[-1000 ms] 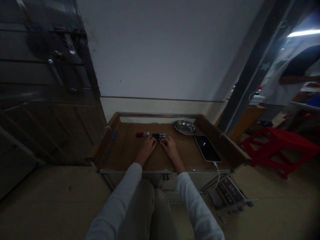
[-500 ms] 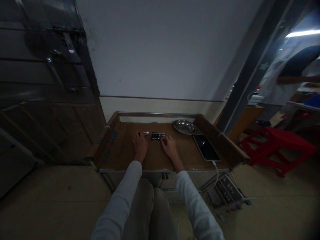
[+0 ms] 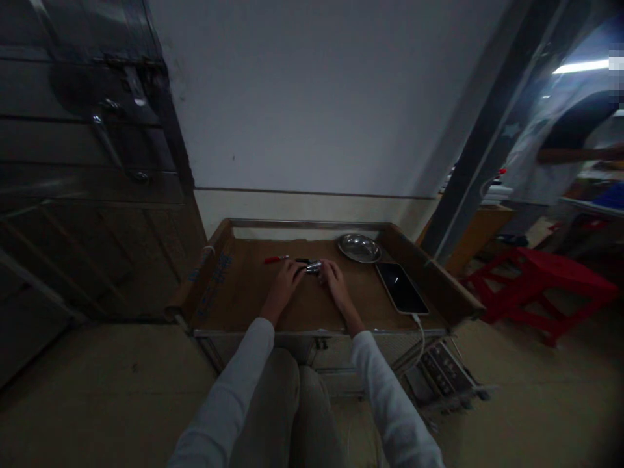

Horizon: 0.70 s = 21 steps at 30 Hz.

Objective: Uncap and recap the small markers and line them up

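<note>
A slim black-and-silver tube (image 3: 312, 267) lies between my hands, its exact kind too small to make out. My left hand (image 3: 285, 283) has its fingers closed on the tube's dark left end. On the right, my right hand (image 3: 334, 281) pinches the silver end. Just behind them another dark tube (image 3: 303, 260) rests on the brown tabletop (image 3: 253, 299); whether more lie under my fingers is hidden. A red stick with a silver end (image 3: 275, 259) lies beyond my left hand, untouched.
An oval metal dish (image 3: 359, 247) stands at the back right. Nearer lies a phone (image 3: 402, 288) with a white cable (image 3: 421, 331) plugged in. Raised sides edge the table. A red stool (image 3: 541, 283) and another person (image 3: 560, 149) are to the right.
My left hand has moved right from the red stick, leaving it uncovered, to the dark tubes. One tube is now tilted between both hands.
</note>
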Each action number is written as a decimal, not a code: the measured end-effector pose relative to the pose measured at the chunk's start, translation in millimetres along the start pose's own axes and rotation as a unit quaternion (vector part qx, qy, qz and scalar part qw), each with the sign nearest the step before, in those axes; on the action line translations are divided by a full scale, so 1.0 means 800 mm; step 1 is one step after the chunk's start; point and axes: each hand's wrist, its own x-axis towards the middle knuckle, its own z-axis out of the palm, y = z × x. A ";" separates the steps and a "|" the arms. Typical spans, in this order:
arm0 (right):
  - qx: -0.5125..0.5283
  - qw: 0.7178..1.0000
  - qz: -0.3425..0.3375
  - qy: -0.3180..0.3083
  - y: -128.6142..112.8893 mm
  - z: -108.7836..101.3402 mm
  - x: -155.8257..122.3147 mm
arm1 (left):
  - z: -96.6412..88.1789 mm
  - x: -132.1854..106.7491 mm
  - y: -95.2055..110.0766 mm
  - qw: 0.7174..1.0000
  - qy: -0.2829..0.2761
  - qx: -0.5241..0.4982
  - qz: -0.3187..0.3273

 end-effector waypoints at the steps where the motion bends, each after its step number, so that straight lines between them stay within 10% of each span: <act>1: 0.045 0.999 0.025 -0.011 -0.001 0.000 -0.001 | 0.001 -0.001 0.003 1.000 -0.012 -0.014 0.023; 13: 0.248 0.933 0.185 -0.183 -0.016 0.004 -0.013 | -0.007 -0.007 0.018 0.994 0.011 -0.055 0.092; 21: 0.223 0.957 0.132 -0.129 -0.014 -0.002 -0.009 | -0.012 -0.006 0.013 0.984 0.143 -0.101 0.011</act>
